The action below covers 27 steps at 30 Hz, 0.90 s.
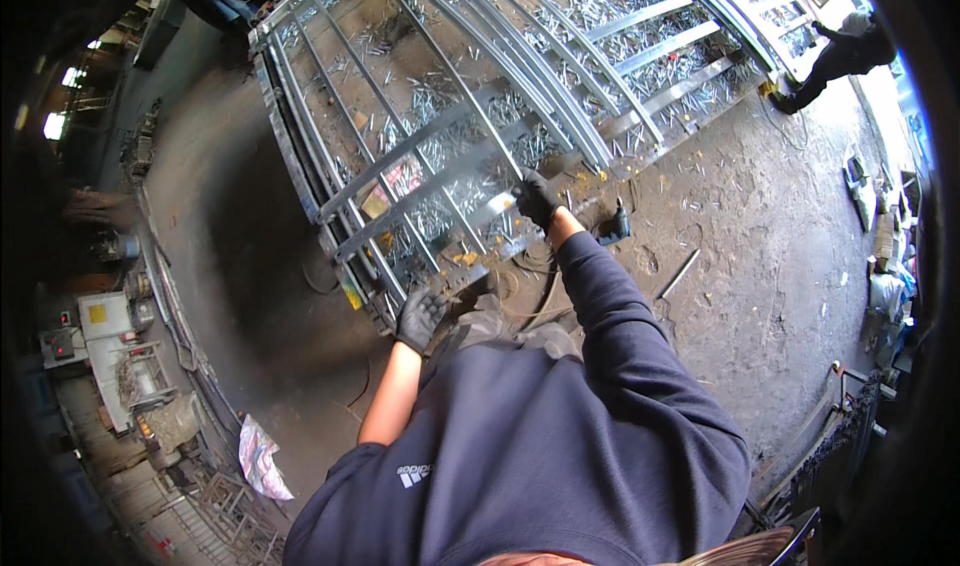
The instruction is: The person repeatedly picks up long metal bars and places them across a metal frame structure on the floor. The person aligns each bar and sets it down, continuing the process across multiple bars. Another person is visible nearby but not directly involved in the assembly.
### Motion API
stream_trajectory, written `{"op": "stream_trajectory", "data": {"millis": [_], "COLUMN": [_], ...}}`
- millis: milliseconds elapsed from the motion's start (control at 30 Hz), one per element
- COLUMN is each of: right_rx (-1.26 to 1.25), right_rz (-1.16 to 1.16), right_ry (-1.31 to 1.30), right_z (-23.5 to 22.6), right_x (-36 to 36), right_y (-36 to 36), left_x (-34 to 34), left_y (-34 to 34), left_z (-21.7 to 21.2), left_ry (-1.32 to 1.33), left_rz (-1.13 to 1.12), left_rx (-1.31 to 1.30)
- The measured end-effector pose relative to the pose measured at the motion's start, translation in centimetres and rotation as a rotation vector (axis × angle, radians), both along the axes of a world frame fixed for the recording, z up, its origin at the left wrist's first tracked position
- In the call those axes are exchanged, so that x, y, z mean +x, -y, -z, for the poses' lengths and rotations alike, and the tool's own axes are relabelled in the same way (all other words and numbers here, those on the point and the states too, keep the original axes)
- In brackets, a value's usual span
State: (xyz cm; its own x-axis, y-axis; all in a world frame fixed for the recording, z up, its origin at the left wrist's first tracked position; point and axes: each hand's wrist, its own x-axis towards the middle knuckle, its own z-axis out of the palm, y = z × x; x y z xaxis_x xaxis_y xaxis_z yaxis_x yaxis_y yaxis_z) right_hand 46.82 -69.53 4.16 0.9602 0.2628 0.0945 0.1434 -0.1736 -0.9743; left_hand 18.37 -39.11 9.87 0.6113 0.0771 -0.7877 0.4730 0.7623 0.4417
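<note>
A large grey metal gate frame (400, 151) with curved and straight bars lies flat on the workshop floor in front of me. My right hand (537, 198), in a black glove, is stretched forward and closed on a flat metal bar (492, 206) of the frame. My left hand (420, 316), also in a black glove, hangs with fingers apart just off the frame's near corner and holds nothing. Many short shiny metal offcuts (450, 96) lie scattered under and between the bars.
A dark power tool (615, 226) lies on the floor right of my right hand, with a short metal rod (680, 274) beyond it. Another person (835, 56) bends over at the far right. Machines and metal racks (120, 346) line the left side.
</note>
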Motion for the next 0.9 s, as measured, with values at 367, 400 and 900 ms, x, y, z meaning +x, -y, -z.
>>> {"op": "stream_trajectory", "data": {"millis": [367, 400, 900], "right_rx": [0.32, 0.007, -0.309], "right_rz": [-0.106, -0.106, 0.131], "right_ry": [-0.727, -0.49, -1.26], "right_z": [-4.9, -4.0, -8.2], "right_x": [-19.8, -22.6, -59.2], "right_y": [15.4, 17.6, 42.0], "left_x": [1.1, 1.2, 4.8], "left_y": [18.9, 20.4, 34.5], "left_z": [-1.6, -1.5, 6.7], "left_ry": [0.038, -0.032, -0.05], "left_rz": [0.403, 0.451, 0.461], "left_rx": [-0.109, -0.135, -0.069]}}
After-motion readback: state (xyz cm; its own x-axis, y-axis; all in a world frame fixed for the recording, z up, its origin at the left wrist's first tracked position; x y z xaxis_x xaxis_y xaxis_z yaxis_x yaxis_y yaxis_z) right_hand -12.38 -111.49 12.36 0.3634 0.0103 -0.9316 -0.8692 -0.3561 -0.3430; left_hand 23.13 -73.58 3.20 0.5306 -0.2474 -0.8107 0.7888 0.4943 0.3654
